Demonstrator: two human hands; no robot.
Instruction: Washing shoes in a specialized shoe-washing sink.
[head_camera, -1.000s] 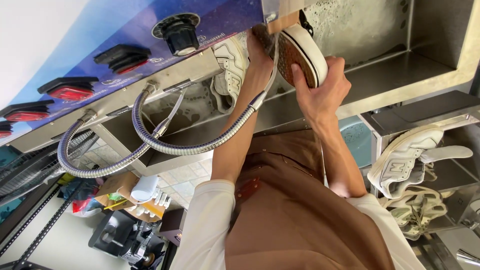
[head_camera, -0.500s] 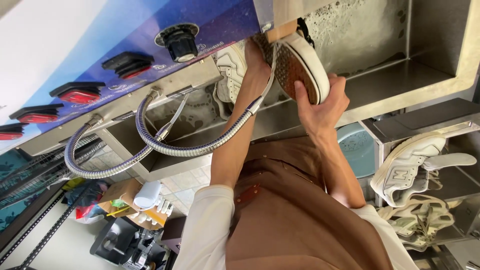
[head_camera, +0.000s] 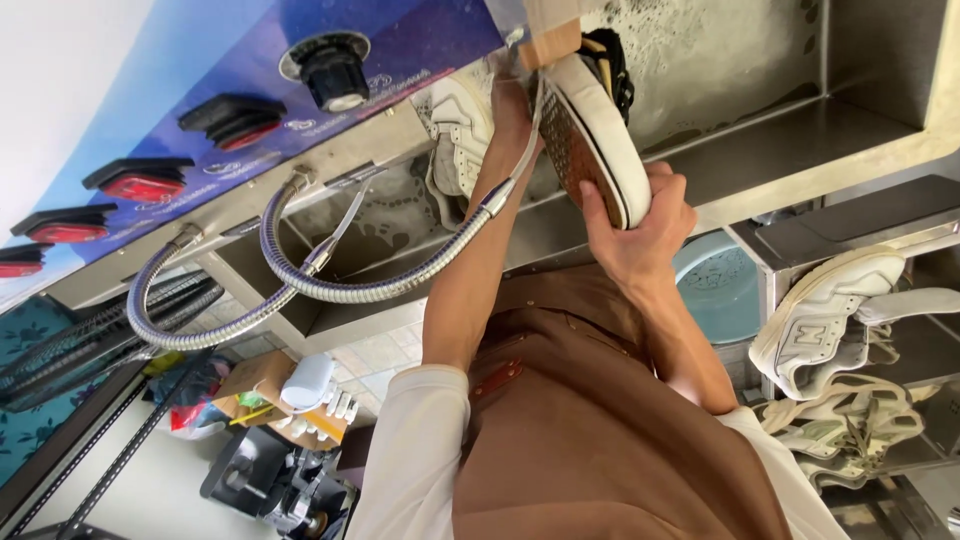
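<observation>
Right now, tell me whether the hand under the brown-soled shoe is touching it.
Touching. The head view shows the right hand wrapped around the shoe, fingers lying over the white edge of its sole with no gap.

White shoe (head_camera: 600, 140), brown patterned sole; blue panel (head_camera: 200, 70); brown apron (head_camera: 590, 430)

Blue panel (head_camera: 180, 90) with black knob (head_camera: 330, 70), red buttons (head_camera: 130, 182) | steel sink basin (head_camera: 760, 60), soapy | tiled floor (head_camera: 385, 350) | shelf (head_camera: 880, 240) holding white sneakers (head_camera: 815, 330) | daylight
</observation>
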